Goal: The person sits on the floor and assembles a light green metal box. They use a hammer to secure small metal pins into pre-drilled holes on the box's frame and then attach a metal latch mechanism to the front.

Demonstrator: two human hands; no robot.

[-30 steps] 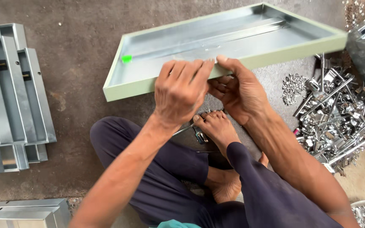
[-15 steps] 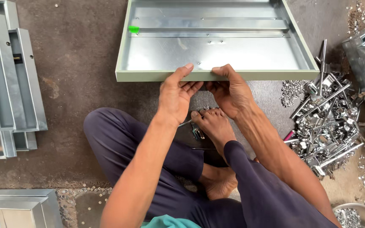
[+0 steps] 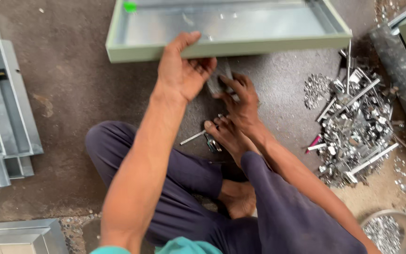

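A pale green metal tray (image 3: 137,51) with a shiny inside lies on the floor in front of me, a small green mark near its far left corner. My left hand (image 3: 180,70) grips the tray's near rim, fingers hooked over the edge. Just below the rim my right hand (image 3: 240,101) pinches a small grey metal piece (image 3: 218,83). Between my foot and the tray a thin metal rod and a small clip (image 3: 207,138) rest on the ground.
A heap of shiny metal brackets and screws (image 3: 353,127) lies to the right, with a metal cabinet part (image 3: 405,80) beyond it. Stacked grey metal channels (image 3: 5,113) sit at the left, another panel (image 3: 19,235) at bottom left, and a bowl of small parts (image 3: 388,230) at bottom right.
The tray has slid farther away and toward the top of view. My right hand has come off the rim and dropped below it, now holding a small metal piece; the left hand stays on the rim.
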